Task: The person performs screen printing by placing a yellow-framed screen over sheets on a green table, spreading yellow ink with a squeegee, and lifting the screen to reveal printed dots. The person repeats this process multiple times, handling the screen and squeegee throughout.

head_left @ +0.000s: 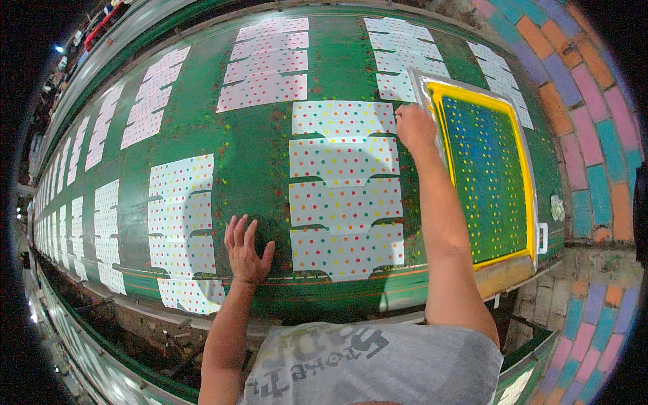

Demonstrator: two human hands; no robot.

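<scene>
My left hand point(248, 246), fingers spread, rests on or just over the green table beside white pieces point(344, 202) printed with coloured dots and cut with notched edges. My right hand point(415, 125) is closed at the top right corner of that central column, close to the left edge of a screen frame point(523, 175); I cannot make out what, if anything, its fingertips hold. The frame is metal with a yellow ink border and a green-and-blue dotted mesh, lying at the right.
Several other dotted white sheets point(181, 196) lie in rows along the long green table point(196, 94), receding leftward. Multicoloured brick paving point(591, 158) borders the table on the right. Below my arms, another long green surface point(81, 337) runs beyond a dark gap.
</scene>
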